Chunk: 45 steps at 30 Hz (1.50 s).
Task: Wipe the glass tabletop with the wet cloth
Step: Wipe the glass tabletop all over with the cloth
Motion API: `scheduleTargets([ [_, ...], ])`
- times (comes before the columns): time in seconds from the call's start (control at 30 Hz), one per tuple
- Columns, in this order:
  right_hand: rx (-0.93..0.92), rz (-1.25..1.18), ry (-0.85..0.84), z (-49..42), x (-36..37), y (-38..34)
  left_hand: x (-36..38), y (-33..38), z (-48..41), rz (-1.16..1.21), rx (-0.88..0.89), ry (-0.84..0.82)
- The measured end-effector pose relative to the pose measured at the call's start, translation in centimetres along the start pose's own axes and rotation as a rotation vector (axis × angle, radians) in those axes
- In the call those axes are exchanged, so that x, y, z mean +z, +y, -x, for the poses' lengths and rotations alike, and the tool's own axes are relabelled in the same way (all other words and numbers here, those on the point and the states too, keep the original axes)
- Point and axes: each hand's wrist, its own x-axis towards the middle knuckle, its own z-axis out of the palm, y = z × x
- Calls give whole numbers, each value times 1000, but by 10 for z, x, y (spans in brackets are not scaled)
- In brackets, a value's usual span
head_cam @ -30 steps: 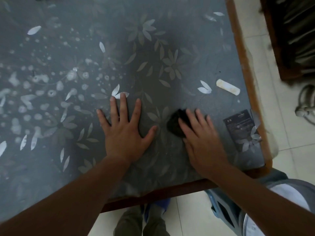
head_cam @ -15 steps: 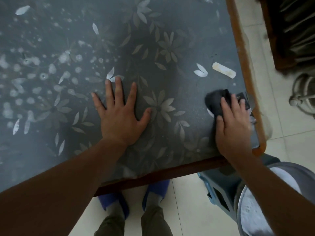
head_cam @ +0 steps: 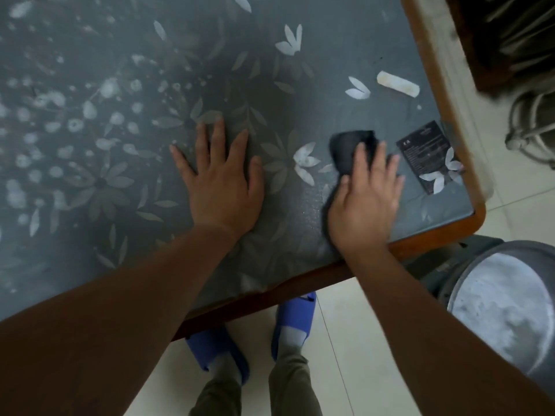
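Right of centre, the right hand [head_cam: 365, 202] presses flat, straight fingers onto the dark wet cloth [head_cam: 348, 151] on the glass tabletop [head_cam: 120, 85]. Left hand [head_cam: 223, 181] lies splayed mid-frame, gripping nothing, well apart from the cloth.
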Motion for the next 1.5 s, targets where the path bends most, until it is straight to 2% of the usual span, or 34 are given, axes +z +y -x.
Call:
scheduleTargets([
  [0.13,-438,-17,-130,45,15,-36,0,-3,0,-18,28,-1],
  [0.2,-513,-41,-174,33,7,-17,1,-4,2,-51,44,2],
  [0.23,-463,-23,-155,20,0,0,3,-4,2,-62,52,6],
  [0.37,69,-23,-42,-34,-29,79,7,-3,1,-93,74,17],
  [0.4,138,-27,-26,-33,-31,79,8,-2,0,-99,73,19],
  [0.43,137,-21,-14,-23,-28,69,8,-2,0,-106,71,19],
  [0.47,53,-21,-18,-10,-23,57,8,-3,0,-109,71,17],
  [0.57,-340,5,-165,24,-17,45,7,-3,2,-113,79,25],
  [0.6,-367,19,-177,18,-22,56,7,-3,2,-111,82,28],
  [0.63,-296,15,-155,4,-27,71,6,-2,2,-108,83,28],
  [0.73,103,-43,-61,-30,-37,101,6,0,1,-110,79,20],
  [0.77,134,-30,-36,-26,-34,94,6,0,1,-113,75,20],
  [0.8,105,-3,-21,-16,-28,79,6,0,1,-109,76,21],
  [0.87,-92,32,-55,16,-16,45,6,-1,1,-97,74,28],
  [0.93,-329,24,-141,48,-7,22,5,-1,1,-78,70,31],
  [1.0,-477,0,-226,56,-6,21,4,-2,2,-64,69,28],
  [1.07,-471,29,-212,28,-10,32,5,-1,3,-64,68,24],
  [1.17,-156,-6,-139,-40,-12,24,4,0,3,-53,52,36],
  [1.2,-123,5,-142,-51,-10,8,3,1,3,-44,47,35],
  [1.23,-187,41,-140,-48,-5,-9,2,2,3,-34,43,27],
  [1.33,-560,94,-200,3,7,-38,-7,1,0,32,31,-13],
  [1.4,-601,75,-231,32,9,-30,-13,-4,-2,83,37,-44],
  [1.5,-579,31,-230,40,7,-21,-23,-16,-6,26,64,-43],
])
